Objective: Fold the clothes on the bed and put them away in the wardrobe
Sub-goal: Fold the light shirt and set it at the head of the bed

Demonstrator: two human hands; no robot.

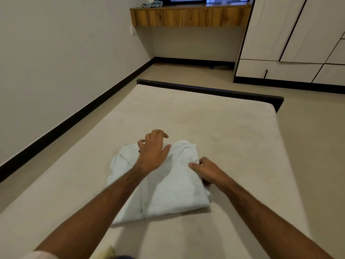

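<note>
You have one white shirt (164, 186) half folded on the near middle of the bed (224, 131), left hand (154, 153) pressing it flat with a released grip, right hand (207, 171) pinching its right edge, and the closed wardrobe (291, 34) far right still awaits it.

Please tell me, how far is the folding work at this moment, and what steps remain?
Done: the pale white cotton shirt already lies partly folded on the beige mattress. In hand: the left hand rests near its collar, and the right hand holds its right edge. Left: finishing the fold, then carrying it to the closed white wardrobe.
</note>
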